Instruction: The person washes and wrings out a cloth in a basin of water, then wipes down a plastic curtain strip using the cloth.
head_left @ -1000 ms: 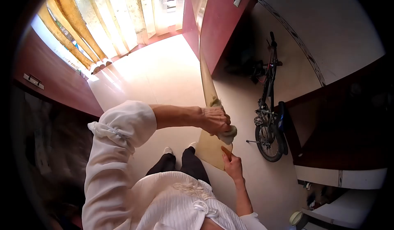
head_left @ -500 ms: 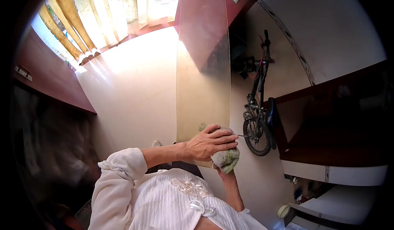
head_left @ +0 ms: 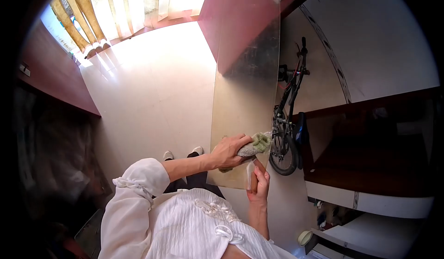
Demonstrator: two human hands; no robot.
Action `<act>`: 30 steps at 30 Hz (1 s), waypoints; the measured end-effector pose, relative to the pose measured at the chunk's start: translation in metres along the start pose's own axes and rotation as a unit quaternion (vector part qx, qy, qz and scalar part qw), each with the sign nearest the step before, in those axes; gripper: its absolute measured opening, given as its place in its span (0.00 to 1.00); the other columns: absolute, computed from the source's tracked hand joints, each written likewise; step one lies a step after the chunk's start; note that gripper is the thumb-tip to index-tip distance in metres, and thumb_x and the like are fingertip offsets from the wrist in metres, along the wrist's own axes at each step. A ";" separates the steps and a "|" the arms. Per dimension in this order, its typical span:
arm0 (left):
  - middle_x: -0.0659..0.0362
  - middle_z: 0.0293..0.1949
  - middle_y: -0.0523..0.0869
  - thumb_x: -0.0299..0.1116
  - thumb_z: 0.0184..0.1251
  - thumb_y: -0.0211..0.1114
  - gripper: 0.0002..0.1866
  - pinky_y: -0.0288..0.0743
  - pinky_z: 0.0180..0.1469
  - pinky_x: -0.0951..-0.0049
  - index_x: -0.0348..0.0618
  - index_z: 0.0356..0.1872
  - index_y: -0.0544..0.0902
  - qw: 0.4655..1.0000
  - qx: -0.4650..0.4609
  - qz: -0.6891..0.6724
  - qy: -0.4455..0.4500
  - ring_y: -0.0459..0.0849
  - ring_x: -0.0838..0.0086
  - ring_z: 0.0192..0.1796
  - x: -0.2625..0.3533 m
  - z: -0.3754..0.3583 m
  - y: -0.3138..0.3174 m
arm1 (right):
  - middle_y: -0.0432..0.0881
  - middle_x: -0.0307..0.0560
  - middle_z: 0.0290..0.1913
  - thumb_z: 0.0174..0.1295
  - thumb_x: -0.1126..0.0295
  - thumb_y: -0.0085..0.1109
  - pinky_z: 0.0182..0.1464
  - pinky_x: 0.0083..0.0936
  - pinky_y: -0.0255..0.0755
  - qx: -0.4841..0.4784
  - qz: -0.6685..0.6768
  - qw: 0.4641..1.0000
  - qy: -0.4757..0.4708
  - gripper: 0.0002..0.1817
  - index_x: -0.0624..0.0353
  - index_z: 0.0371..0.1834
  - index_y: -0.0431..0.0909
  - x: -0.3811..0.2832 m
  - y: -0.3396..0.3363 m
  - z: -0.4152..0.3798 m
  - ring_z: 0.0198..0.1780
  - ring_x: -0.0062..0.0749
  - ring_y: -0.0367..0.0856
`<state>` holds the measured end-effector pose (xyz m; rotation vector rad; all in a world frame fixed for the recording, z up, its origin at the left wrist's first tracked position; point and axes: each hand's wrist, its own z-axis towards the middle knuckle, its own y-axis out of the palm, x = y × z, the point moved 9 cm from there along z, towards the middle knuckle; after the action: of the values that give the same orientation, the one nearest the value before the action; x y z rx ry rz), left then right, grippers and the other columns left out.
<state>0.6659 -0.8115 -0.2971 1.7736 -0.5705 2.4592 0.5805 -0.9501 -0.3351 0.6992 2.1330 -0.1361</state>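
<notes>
We're in what looks like a home: sheer white curtains with golden-brown bands (head_left: 125, 12) hang by the daylight, a pinkish-red door panel (head_left: 48, 67) stands open, and here's a slim black bicycle (head_left: 292, 92) parked indoors on the glossy pale floor (head_left: 152, 83).

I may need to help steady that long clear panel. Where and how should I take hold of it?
Probably by its long edge away from the bicycle, beyond the left hand and cloth. Come from that side, thumb and fingers on opposite faces: the panel is thin and flat, and the right hand is at its near end.
</notes>
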 end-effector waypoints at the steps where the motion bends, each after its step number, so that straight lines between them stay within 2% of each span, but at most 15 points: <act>1: 0.50 0.38 0.77 0.34 0.51 0.68 0.19 0.71 0.41 0.57 0.42 0.44 0.74 0.999 -0.041 -0.008 0.012 0.78 0.52 0.40 0.008 -0.012 0.007 | 0.73 0.35 0.18 0.66 0.71 0.46 0.12 0.13 0.55 -0.090 0.037 0.995 -0.037 0.19 0.66 0.59 0.68 -0.004 -0.002 0.002 0.08 0.12 0.57; 2: 0.50 0.39 0.77 0.35 0.51 0.68 0.20 0.72 0.40 0.58 0.42 0.45 0.74 0.996 -0.086 -0.022 0.024 0.78 0.52 0.41 0.013 -0.025 0.017 | 0.76 0.38 0.19 0.66 0.70 0.46 0.12 0.13 0.57 -0.183 0.079 0.978 -0.067 0.19 0.67 0.57 0.69 -0.014 0.009 -0.007 0.08 0.13 0.58; 4: 0.52 0.41 0.78 0.35 0.49 0.69 0.22 0.74 0.41 0.60 0.41 0.46 0.74 0.994 -0.058 -0.054 0.074 0.79 0.52 0.42 0.009 -0.039 0.023 | 0.80 0.39 0.32 0.65 0.69 0.49 0.22 0.12 0.67 -0.070 0.021 0.992 -0.100 0.19 0.67 0.57 0.70 -0.023 0.010 -0.006 0.19 0.15 0.71; 6: 0.52 0.43 0.77 0.34 0.48 0.69 0.22 0.75 0.41 0.61 0.42 0.46 0.74 0.990 -0.054 0.064 0.112 0.79 0.52 0.44 -0.021 -0.038 0.015 | 0.69 0.31 0.16 0.67 0.68 0.47 0.09 0.16 0.48 -0.223 0.030 0.972 -0.070 0.20 0.64 0.60 0.68 -0.018 0.018 -0.006 0.08 0.13 0.55; 8: 0.53 0.36 0.79 0.30 0.51 0.63 0.16 0.76 0.36 0.61 0.43 0.43 0.74 0.976 -0.051 0.213 0.010 0.82 0.58 0.38 -0.076 -0.035 -0.011 | 0.69 0.30 0.16 0.67 0.66 0.48 0.09 0.16 0.48 -0.228 -0.004 0.970 -0.081 0.20 0.64 0.60 0.69 -0.032 0.032 -0.016 0.09 0.13 0.57; 10: 0.54 0.33 0.82 0.28 0.52 0.62 0.14 0.77 0.29 0.68 0.42 0.41 0.76 0.937 0.048 -0.037 -0.343 0.84 0.67 0.31 -0.163 -0.060 -0.058 | 0.55 0.27 0.09 0.69 0.67 0.45 0.11 0.17 0.41 -0.198 -0.042 0.972 -0.117 0.21 0.69 0.60 0.68 -0.047 0.036 -0.018 0.07 0.13 0.46; 12: 0.58 0.26 0.83 0.27 0.55 0.60 0.09 0.75 0.25 0.75 0.40 0.39 0.77 0.863 0.263 -0.245 -0.355 0.81 0.77 0.24 -0.175 -0.070 -0.098 | 0.55 0.26 0.10 0.69 0.63 0.45 0.13 0.16 0.41 -0.230 -0.045 0.963 -0.134 0.22 0.69 0.59 0.69 -0.051 0.045 -0.018 0.09 0.12 0.47; 16: 0.63 0.27 0.82 0.28 0.61 0.59 0.08 0.73 0.25 0.80 0.39 0.40 0.78 0.814 0.402 -0.398 -0.132 0.78 0.82 0.24 -0.076 -0.039 -0.162 | 0.56 0.23 0.13 0.70 0.60 0.44 0.16 0.14 0.42 -0.211 -0.096 0.970 -0.075 0.23 0.69 0.56 0.72 -0.018 0.055 -0.008 0.13 0.08 0.49; 18: 0.58 0.34 0.81 0.27 0.60 0.59 0.10 0.73 0.32 0.75 0.39 0.43 0.78 0.921 0.286 -0.235 -0.122 0.79 0.75 0.32 -0.034 -0.024 -0.157 | 0.55 0.23 0.12 0.70 0.60 0.43 0.16 0.14 0.42 -0.219 -0.151 0.960 -0.084 0.23 0.69 0.58 0.70 -0.016 0.072 -0.017 0.13 0.09 0.48; 19: 0.56 0.37 0.80 0.26 0.57 0.60 0.12 0.72 0.37 0.72 0.40 0.44 0.78 0.966 0.246 -0.079 -0.018 0.77 0.70 0.37 -0.003 -0.012 -0.150 | 0.75 0.30 0.25 0.71 0.58 0.42 0.26 0.11 0.61 -0.369 -0.051 0.928 -0.017 0.24 0.68 0.59 0.68 -0.008 0.079 -0.016 0.23 0.10 0.68; 20: 0.53 0.40 0.79 0.25 0.54 0.60 0.15 0.71 0.43 0.68 0.41 0.45 0.78 0.974 0.196 0.080 0.085 0.76 0.64 0.43 0.027 -0.002 -0.131 | 0.75 0.30 0.25 0.71 0.58 0.42 0.26 0.11 0.61 -0.373 -0.055 0.926 -0.014 0.24 0.68 0.59 0.68 -0.005 0.095 -0.020 0.23 0.10 0.68; 22: 0.51 0.43 0.75 0.24 0.47 0.60 0.20 0.67 0.51 0.63 0.44 0.46 0.79 0.986 0.151 0.064 0.029 0.70 0.55 0.50 0.032 -0.004 -0.077 | 0.78 0.35 0.39 0.71 0.61 0.41 0.40 0.14 0.69 -0.146 -0.016 0.981 -0.124 0.21 0.66 0.58 0.70 -0.021 0.100 -0.013 0.38 0.14 0.75; 25: 0.53 0.41 0.74 0.24 0.42 0.59 0.25 0.70 0.48 0.63 0.46 0.49 0.78 0.990 0.131 -0.046 0.023 0.73 0.56 0.47 0.042 -0.010 -0.056 | 0.76 0.41 0.50 0.67 0.60 0.38 0.55 0.25 0.69 -0.322 0.096 0.930 -0.146 0.18 0.58 0.52 0.71 -0.019 0.087 0.009 0.52 0.27 0.75; 28: 0.55 0.36 0.73 0.25 0.45 0.60 0.23 0.72 0.41 0.66 0.48 0.49 0.78 0.985 0.147 -0.092 0.009 0.77 0.60 0.39 0.048 -0.029 -0.058 | 0.76 0.46 0.47 0.68 0.61 0.38 0.52 0.30 0.72 -0.232 0.084 0.964 -0.102 0.18 0.60 0.51 0.71 -0.021 0.097 -0.005 0.48 0.30 0.77; 30: 0.58 0.34 0.73 0.25 0.41 0.63 0.25 0.72 0.33 0.68 0.51 0.48 0.79 0.992 0.053 -0.030 0.111 0.78 0.63 0.33 0.059 -0.045 -0.047 | 0.75 0.51 0.54 0.72 0.55 0.36 0.57 0.35 0.69 -0.253 0.155 0.955 -0.002 0.25 0.61 0.62 0.66 -0.020 0.126 -0.010 0.51 0.36 0.76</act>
<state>0.6177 -0.7634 -0.2427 1.4959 -0.3688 2.6417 0.6494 -0.8498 -0.2948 0.7064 1.9066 0.5604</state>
